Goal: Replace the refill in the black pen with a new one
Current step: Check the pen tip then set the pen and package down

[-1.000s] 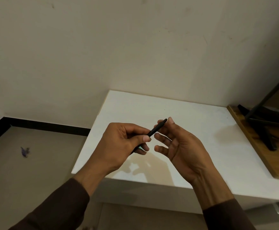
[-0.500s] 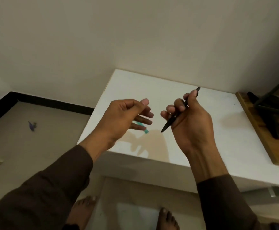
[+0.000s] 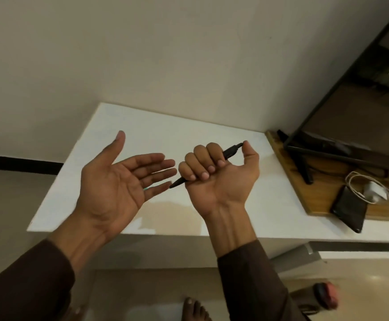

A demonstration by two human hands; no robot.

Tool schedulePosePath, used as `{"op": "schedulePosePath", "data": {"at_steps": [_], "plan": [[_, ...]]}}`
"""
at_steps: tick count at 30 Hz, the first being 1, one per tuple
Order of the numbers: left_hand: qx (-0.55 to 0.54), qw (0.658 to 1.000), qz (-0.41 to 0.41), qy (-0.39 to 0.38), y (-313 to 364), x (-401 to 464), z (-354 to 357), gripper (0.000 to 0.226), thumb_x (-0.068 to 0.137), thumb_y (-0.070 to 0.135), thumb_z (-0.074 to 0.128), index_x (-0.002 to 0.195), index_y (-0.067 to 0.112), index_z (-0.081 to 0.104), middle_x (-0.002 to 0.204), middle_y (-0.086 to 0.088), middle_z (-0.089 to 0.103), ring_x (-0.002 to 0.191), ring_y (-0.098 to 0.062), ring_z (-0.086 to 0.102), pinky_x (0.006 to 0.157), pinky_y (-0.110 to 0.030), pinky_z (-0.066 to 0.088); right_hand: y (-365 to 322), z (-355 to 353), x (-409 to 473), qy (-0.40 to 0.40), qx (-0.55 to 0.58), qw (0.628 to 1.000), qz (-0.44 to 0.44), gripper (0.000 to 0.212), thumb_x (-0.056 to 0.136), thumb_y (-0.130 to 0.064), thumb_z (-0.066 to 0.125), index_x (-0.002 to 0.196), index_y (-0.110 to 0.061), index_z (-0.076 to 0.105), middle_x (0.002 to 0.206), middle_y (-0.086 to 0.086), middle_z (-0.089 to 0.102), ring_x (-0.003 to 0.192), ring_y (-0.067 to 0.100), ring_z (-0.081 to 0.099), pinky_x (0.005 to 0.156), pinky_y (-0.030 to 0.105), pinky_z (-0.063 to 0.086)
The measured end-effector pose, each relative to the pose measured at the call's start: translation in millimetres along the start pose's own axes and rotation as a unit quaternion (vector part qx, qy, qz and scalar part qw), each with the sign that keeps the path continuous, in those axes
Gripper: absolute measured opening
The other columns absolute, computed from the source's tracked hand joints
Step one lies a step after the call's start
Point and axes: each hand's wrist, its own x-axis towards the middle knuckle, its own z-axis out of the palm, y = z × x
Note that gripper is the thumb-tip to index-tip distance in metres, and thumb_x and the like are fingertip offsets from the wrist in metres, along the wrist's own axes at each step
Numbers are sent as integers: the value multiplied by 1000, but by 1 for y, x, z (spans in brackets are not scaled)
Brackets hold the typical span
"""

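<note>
My right hand [image 3: 219,179] is closed in a fist around the black pen [image 3: 231,151], palm turned up, thumb on the pen's top end; the tip sticks out to the lower left. My left hand [image 3: 119,188] is spread flat, palm up, holding nothing, its fingertips near the pen's tip. A small teal piece [image 3: 145,188] shows just behind the left fingers, on the white table [image 3: 165,133]. Both hands hover above the table's middle.
A wooden board [image 3: 316,193] lies at the table's right with a dark stand [image 3: 304,163], a black phone [image 3: 348,209] and a white charger with cable [image 3: 374,191]. My bare foot [image 3: 193,309] is on the floor below the front edge.
The pen passed from my left hand to my right, which turned palm up and closed into a fist on it. My left hand opened flat, palm up.
</note>
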Motion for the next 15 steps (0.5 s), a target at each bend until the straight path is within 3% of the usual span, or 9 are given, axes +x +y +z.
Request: {"op": "schedulePosePath", "data": {"at_steps": [3, 15], "plan": [[-43, 999, -15, -7, -7, -1, 6, 82, 89, 67, 57, 119, -8, 71, 132, -32, 67, 123, -46, 65, 110, -59, 43, -7, 0, 0, 1, 13, 1000, -20, 52, 85, -59, 41, 59, -18, 24, 57, -1, 18, 48, 15, 16, 51, 32, 16], [-60, 998, -27, -1, -8, -3, 7, 83, 88, 67, 56, 123, -8, 70, 133, -32, 66, 124, -45, 66, 102, -58, 52, -19, 11, -7, -3, 8, 995, -95, 55, 88, -58, 34, 52, -18, 25, 51, -2, 17, 45, 15, 14, 46, 28, 17]]}}
